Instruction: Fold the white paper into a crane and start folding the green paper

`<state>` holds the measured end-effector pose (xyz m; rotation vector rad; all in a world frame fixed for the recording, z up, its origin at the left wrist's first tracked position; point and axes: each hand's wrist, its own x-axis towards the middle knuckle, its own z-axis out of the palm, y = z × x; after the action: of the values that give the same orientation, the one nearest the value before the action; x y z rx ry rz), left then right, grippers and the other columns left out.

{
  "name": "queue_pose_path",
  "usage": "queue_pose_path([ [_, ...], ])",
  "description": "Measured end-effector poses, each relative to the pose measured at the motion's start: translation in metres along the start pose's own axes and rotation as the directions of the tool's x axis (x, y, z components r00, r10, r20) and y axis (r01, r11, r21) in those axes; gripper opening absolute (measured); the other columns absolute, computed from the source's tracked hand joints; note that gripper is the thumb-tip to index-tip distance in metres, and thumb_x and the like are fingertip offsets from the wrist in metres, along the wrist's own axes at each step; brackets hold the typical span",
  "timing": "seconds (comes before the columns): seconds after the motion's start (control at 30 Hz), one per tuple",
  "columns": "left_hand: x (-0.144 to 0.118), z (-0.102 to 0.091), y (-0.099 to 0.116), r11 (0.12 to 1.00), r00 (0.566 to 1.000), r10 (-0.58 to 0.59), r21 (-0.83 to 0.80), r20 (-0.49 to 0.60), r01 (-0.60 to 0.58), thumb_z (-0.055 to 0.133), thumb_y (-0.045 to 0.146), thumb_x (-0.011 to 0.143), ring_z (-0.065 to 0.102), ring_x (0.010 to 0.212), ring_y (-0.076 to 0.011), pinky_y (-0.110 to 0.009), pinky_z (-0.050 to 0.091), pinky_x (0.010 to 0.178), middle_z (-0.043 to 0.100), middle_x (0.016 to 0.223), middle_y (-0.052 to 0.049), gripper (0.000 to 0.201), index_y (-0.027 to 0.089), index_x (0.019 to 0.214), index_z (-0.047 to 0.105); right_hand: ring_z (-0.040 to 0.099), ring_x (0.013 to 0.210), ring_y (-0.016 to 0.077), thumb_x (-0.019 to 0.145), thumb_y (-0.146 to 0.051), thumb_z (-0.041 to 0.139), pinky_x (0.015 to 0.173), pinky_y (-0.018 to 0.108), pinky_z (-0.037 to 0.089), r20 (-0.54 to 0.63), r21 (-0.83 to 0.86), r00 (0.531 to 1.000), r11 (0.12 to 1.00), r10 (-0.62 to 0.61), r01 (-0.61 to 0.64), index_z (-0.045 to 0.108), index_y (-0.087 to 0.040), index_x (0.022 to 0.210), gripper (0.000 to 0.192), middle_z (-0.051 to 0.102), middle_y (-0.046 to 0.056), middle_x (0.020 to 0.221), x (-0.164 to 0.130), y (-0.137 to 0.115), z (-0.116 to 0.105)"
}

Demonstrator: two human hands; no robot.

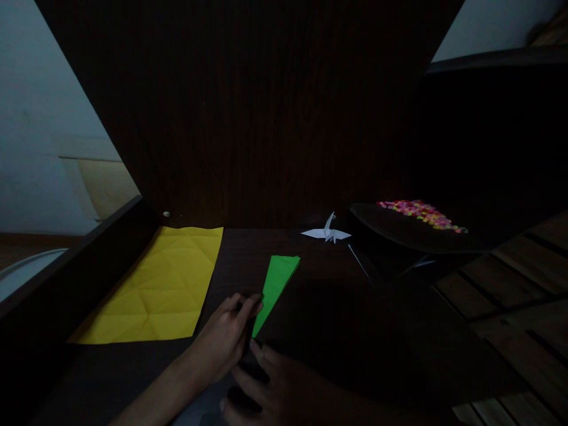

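A green sheet of paper (277,279), folded into a long narrow wedge, lies on the dark wooden surface, its wide end pointing away and its tip towards me. My left hand (228,331) has its fingertips closed together on the wedge's left edge near the middle. Just below the pointed tip, my right hand (270,378) reaches in from the right with bent fingers spread apart. One of its fingertips is at the tip; whether it presses on the paper cannot be told. Much of that hand is in deep shadow.
A creased yellow sheet (164,284) lies at the left beside a raised dark edge (71,266). Against the upright panel (266,118) stands a white origami crane (328,233). To the right are a dark tray (386,231) of small colourful pieces (421,213) and a thin pale stick (359,262).
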<state>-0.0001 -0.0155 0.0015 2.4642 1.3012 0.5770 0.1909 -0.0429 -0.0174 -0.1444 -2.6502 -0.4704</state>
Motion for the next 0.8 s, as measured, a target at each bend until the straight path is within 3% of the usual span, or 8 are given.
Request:
queue_pose_path([
  [0.1,0.0,0.001,-0.001,1.0,1.0,0.004,-0.006,-0.003,-0.004,0.041,-0.004,0.074,0.053,0.107,-0.0266,-0.042,0.048,0.092,0.061,0.122,-0.011,0.067,0.017,0.138,0.041,0.061,0.099,0.0218,0.099,-0.032,0.042,0.092,0.047,0.048,-0.009,-0.023,0.997,0.997,-0.07,0.07,0.051,-0.027,0.127,0.03,0.065,0.006,0.115,0.003,-0.003,0.005],
  [0.23,0.0,0.0,0.0,1.0,1.0,0.019,-0.009,-0.025,-0.019,0.044,-0.002,0.073,0.054,0.106,-0.027,-0.043,0.049,0.091,0.061,0.118,-0.012,0.068,0.017,0.138,0.041,0.061,0.096,0.0216,0.1,-0.035,0.04,0.088,0.046,0.05,-0.03,-0.005,0.997,0.997,-0.076,0.076,0.05,-0.028,0.128,0.031,0.066,0.006,0.108,0.006,-0.006,0.01],
  [0.37,0.001,-0.001,0.0,1.0,1.0,0.001,-0.018,-0.021,-0.001,0.045,-0.002,0.072,0.055,0.104,-0.0265,-0.042,0.049,0.091,0.062,0.114,-0.012,0.067,0.015,0.137,0.043,0.061,0.091,0.0216,0.099,-0.032,0.043,0.085,0.044,0.049,-0.035,0.066,0.998,0.996,-0.055,0.058,0.05,-0.024,0.129,0.032,0.065,0.007,0.105,0.009,-0.001,0.0],
  [0.43,0.001,-0.001,-0.001,1.0,1.0,0.008,-0.016,-0.019,-0.008,0.044,-0.003,0.073,0.054,0.106,-0.0262,-0.042,0.049,0.093,0.061,0.117,-0.011,0.065,0.017,0.135,0.045,0.061,0.092,0.0223,0.098,-0.037,0.044,0.085,0.042,0.048,0.036,0.177,0.999,0.984,-0.014,0.007,0.05,-0.022,0.128,0.035,0.064,0.008,0.109,0.009,0.008,-0.012],
  [0.5,0.002,-0.001,-0.001,1.0,1.0,0.011,-0.025,-0.028,-0.012,0.044,-0.002,0.075,0.055,0.106,-0.0255,-0.041,0.049,0.093,0.062,0.116,-0.01,0.062,0.019,0.133,0.046,0.06,0.099,0.0245,0.095,-0.053,0.043,0.089,0.041,0.048,0.171,0.356,0.983,0.925,0.073,-0.131,0.047,-0.017,0.13,0.051,0.063,0.011,0.117,0.006,0.022,-0.026],
  [0.6,0.003,-0.002,-0.001,0.999,0.999,-0.005,-0.046,-0.036,0.004,0.044,0.0,0.079,0.057,0.101,-0.024,-0.039,0.051,0.09,0.063,0.108,-0.009,0.056,0.019,0.132,0.047,0.056,0.112,0.0232,0.095,-0.043,0.047,0.098,0.039,0.044,0.182,0.551,0.953,0.778,0.242,-0.303,0.045,-0.011,0.13,0.047,0.062,0.013,0.122,-0.003,0.046,-0.039],
  [0.7,0.004,-0.004,0.001,0.999,0.999,-0.009,-0.052,-0.045,0.007,0.047,0.007,0.084,0.058,0.099,-0.024,-0.039,0.051,0.09,0.062,0.107,-0.01,0.048,0.019,0.131,0.048,0.059,0.107,0.0205,0.095,-0.026,0.047,0.097,0.04,0.044,0.082,0.534,0.907,0.75,0.413,-0.389,0.052,-0.017,0.12,0.028,0.066,0.011,0.115,-0.012,0.07,-0.039],
  [0.8,0.004,-0.007,0.002,0.998,0.998,-0.005,-0.067,-0.057,0.002,0.052,0.018,0.089,0.06,0.097,-0.0234,-0.038,0.052,0.088,0.062,0.105,-0.008,0.04,0.021,0.129,0.051,0.058,0.11,0.0212,0.092,-0.018,0.05,0.096,0.043,0.044,0.122,0.423,0.892,0.79,0.436,-0.444,0.058,-0.019,0.113,0.023,0.066,0.01,0.115,-0.019,0.092,-0.032],
])
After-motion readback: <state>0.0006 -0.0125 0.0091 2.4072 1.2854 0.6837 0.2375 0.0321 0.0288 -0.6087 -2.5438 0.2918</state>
